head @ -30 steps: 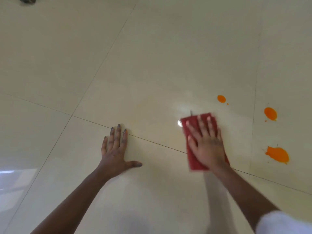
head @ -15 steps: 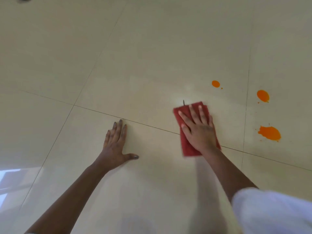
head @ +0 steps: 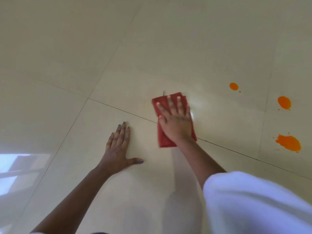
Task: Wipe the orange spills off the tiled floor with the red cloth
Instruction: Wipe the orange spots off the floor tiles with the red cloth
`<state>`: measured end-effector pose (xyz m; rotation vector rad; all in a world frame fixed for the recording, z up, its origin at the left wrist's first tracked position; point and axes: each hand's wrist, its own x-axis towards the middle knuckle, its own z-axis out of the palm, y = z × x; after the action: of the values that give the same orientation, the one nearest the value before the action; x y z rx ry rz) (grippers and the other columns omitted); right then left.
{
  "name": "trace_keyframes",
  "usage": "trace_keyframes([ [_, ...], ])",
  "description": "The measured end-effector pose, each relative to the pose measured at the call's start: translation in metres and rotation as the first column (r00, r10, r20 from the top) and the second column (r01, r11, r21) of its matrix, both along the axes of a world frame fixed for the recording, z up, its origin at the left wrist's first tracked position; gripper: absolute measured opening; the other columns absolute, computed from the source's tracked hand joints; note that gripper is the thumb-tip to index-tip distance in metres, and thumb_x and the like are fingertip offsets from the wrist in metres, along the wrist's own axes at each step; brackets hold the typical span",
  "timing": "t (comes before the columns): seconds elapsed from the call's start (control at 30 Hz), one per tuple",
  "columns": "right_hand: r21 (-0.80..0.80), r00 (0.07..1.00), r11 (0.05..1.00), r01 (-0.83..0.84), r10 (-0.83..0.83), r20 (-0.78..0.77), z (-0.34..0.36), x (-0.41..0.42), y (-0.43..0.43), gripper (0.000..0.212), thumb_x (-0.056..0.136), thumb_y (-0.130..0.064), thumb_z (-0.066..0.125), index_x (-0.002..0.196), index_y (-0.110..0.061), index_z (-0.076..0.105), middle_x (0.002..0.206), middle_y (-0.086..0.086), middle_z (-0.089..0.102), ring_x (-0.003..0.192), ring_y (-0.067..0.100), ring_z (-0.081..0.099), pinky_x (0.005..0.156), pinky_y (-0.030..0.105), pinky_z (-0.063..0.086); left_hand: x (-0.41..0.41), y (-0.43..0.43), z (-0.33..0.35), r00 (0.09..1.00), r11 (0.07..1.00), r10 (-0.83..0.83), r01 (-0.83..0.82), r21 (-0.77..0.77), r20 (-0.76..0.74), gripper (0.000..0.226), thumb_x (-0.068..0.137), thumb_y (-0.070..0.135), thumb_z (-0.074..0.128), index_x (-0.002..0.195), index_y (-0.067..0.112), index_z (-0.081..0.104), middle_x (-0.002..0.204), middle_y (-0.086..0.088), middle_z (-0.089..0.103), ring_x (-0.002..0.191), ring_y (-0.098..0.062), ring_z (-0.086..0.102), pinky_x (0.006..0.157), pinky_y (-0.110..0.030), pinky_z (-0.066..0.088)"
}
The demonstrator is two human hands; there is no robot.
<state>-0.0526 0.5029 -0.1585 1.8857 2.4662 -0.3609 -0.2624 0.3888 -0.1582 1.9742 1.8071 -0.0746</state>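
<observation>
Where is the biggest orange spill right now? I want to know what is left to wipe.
In the head view, the biggest orange spill lies at far right, nearest the person of three, well right of the red cloth under the right hand.

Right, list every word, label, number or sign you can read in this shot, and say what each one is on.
None: no readable text in this view.
The red cloth under the right hand shows no label or print.
The tiled floor, the orange spills and the white sleeve carry no writing.
The left hand lies flat on bare tile.
</observation>
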Motion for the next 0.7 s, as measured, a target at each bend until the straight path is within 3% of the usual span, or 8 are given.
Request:
trace_keyframes([
  [0.1, 0.030, 0.975, 0.976, -0.214, 0.216, -0.060, 0.001, -0.024, -0.061, 0.049, 0.093, -0.045, 0.030, 0.142, -0.043, 0.029, 0.157, -0.001, 0.017, 0.144, 0.031, 0.007, 0.114, 0.055, 0.007, -0.001, 0.001, 0.001, 0.999, 1.000, -0.019, 0.020, -0.018, 0.026, 0.125, 0.053, 0.096, 0.021, 0.139, 0.017, -0.023, 0.148, 0.000, -0.029, 0.135, -0.011, -0.029, 0.112, -0.034, -0.011],
  [0.17, 0.050, 0.959, 0.962, -0.269, 0.272, -0.075, -0.002, 0.006, -0.119, 0.048, 0.090, -0.043, 0.039, 0.138, -0.042, 0.038, 0.154, -0.002, 0.025, 0.143, 0.030, 0.016, 0.113, 0.056, 0.013, 0.000, -0.001, 0.000, 0.999, 1.000, -0.003, 0.003, -0.002, 0.048, 0.126, 0.053, 0.096, 0.023, 0.142, 0.017, -0.017, 0.149, 0.001, -0.025, 0.136, -0.011, -0.026, 0.112, -0.034, -0.010],
  [0.23, 0.094, 0.982, 0.980, -0.177, 0.182, -0.050, -0.004, 0.063, -0.143, 0.051, 0.086, -0.043, 0.044, 0.136, -0.041, 0.041, 0.152, 0.000, 0.029, 0.141, 0.030, 0.024, 0.109, 0.056, 0.021, -0.001, -0.001, 0.000, 0.998, 0.999, 0.016, -0.019, 0.039, 0.065, 0.123, 0.056, 0.094, 0.025, 0.145, 0.015, -0.009, 0.151, 0.002, -0.020, 0.137, -0.010, -0.023, 0.111, -0.031, -0.011],
  [0.3, 0.122, 0.998, 0.991, 0.053, -0.055, 0.017, -0.005, 0.117, -0.131, 0.052, 0.086, -0.044, 0.039, 0.138, -0.038, 0.039, 0.152, 0.003, 0.029, 0.139, 0.033, 0.026, 0.107, 0.058, 0.025, 0.005, -0.002, 0.006, 0.996, 0.997, -0.015, 0.008, 0.079, 0.092, 0.108, 0.069, 0.084, 0.027, 0.146, 0.013, -0.001, 0.153, 0.002, -0.014, 0.139, -0.011, -0.019, 0.110, -0.027, -0.013],
  [0.4, 0.100, 0.930, 0.933, 0.347, -0.356, 0.094, -0.001, 0.126, -0.089, 0.057, 0.088, -0.049, 0.024, 0.143, -0.036, 0.033, 0.154, 0.007, 0.026, 0.141, 0.037, 0.018, 0.108, 0.063, 0.016, 0.035, 0.001, 0.011, 0.974, 0.977, -0.171, 0.149, 0.152, 0.147, 0.078, 0.088, 0.062, 0.024, 0.147, 0.013, 0.008, 0.155, 0.000, -0.002, 0.141, -0.013, -0.009, 0.113, -0.031, -0.009],
  [0.53, 0.097, 0.970, 0.965, 0.243, -0.245, 0.011, 0.005, 0.043, -0.141, 0.051, 0.086, -0.043, 0.041, 0.138, -0.040, 0.040, 0.152, -0.001, 0.030, 0.143, 0.032, 0.012, 0.108, 0.063, 0.001, 0.064, 0.015, 0.003, 0.975, 0.984, -0.142, 0.120, 0.130, 0.171, 0.077, 0.088, 0.064, 0.010, 0.147, 0.016, 0.004, 0.154, 0.003, -0.007, 0.139, -0.007, -0.013, 0.109, -0.021, -0.015],
  [0.7, 0.073, 0.935, 0.932, 0.355, -0.355, -0.017, 0.005, 0.061, -0.227, 0.054, 0.087, -0.042, 0.041, 0.140, -0.044, 0.032, 0.153, -0.004, 0.025, 0.142, 0.032, 0.016, 0.111, 0.061, 0.010, 0.071, 0.017, -0.003, 0.993, 0.978, -0.121, 0.119, 0.169, 0.001, 0.067, 0.092, 0.053, 0.017, 0.148, 0.019, 0.003, 0.155, 0.004, -0.005, 0.141, -0.010, -0.010, 0.111, -0.027, -0.012],
])
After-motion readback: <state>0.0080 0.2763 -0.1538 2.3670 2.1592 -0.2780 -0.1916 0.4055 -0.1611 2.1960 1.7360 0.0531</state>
